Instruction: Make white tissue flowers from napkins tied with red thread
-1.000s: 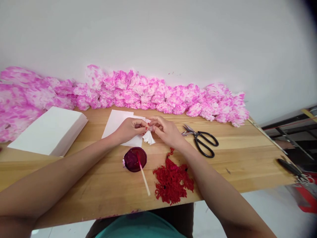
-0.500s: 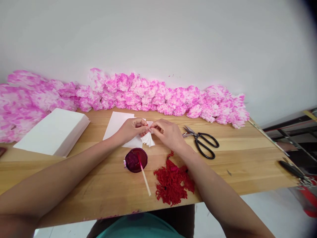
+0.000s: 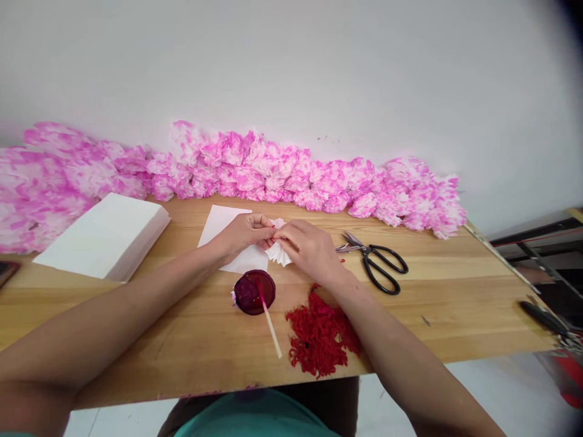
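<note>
Head view: left hand (image 3: 243, 235) and right hand (image 3: 310, 250) meet mid-desk (image 3: 455, 291), fingertips pinched shut on a pleated white paper fan (image 3: 279, 254), held just above the loose white sheet (image 3: 228, 233). Dye cup (image 3: 254, 292) with stick (image 3: 271, 325) and red yarn (image 3: 319, 334) lie just in front, within reach; scissors (image 3: 376, 264) to the right. Pink paper flowers (image 3: 273, 173) line the wall, out of the way.

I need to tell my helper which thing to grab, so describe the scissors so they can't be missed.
On the wooden table, look just right of the right hand, in front of the row of pink paper flowers. The scissors lie flat there, with black loop handles and metal blades pointing toward the hand, the only black-handled thing in the middle of the table.
</note>
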{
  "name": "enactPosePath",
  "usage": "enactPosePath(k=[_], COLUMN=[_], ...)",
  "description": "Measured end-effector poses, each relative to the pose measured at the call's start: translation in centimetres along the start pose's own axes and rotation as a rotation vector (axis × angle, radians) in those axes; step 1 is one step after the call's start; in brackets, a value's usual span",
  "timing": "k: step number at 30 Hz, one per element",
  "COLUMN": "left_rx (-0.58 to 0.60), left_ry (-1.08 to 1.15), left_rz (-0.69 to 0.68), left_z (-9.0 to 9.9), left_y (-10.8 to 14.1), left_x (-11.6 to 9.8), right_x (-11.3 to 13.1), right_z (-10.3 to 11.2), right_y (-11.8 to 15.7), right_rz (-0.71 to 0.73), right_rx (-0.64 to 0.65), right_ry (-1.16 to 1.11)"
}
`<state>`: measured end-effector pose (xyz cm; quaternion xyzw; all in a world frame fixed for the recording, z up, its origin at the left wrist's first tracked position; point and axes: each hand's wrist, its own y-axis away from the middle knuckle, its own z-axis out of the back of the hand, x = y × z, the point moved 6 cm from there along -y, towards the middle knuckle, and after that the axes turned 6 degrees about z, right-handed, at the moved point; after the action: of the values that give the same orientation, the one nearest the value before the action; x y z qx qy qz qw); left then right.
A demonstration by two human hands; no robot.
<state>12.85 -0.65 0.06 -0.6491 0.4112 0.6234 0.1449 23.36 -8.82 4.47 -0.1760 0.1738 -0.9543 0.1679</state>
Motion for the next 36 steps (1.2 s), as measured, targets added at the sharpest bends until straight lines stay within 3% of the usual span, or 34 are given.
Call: enactPosePath(k=[3,7,15,20,25,30,33,36], left_rx=[0.007,0.029,0.011,-0.047,-0.132,-0.018,-0.035,-0.095], left_ry=[-0.006,-0.026,-0.133,-0.460,-0.909,-1.379,-1.591,-1.729], left_rz=[-0.009,-0.035,-0.080,-0.222,-0.463,-0.771,-0.835,-0.815], left_z=[0.0,-0.2,-0.3,-0.2,-0.5,-2.2,-2.5,-2.4], left_y=[0.0,0.1,0.1,0.2,0.9,1.9,2.2,2.1], left_x=[0.0,-0.1,-0.1,-0.6,-2.1,-2.4,-2.0,-1.7], right_x=[-0.1,-1.0,-2.1,-2.3,-1.9,-2.0,-2.0,-1.9], right_z=[-0.1,0.3,-1.1,-1.7,-1.7,-1.9,-1.9,-2.0], right_y=[0.1,0.1,0.1,0.3,0.4,0.4,0.3,0.3], right_rz=[0.029,-0.087,-0.210,-0.248,-0.245,-0.251,-0.253,-0.246], right_rx=[0.011,-0.033,0.116,0.164,0.160,0.156,0.151,0.162], right_ry=[-0.059,-0.175,-0.352,-0.274,-0.227,-0.183,-0.188,-0.227])
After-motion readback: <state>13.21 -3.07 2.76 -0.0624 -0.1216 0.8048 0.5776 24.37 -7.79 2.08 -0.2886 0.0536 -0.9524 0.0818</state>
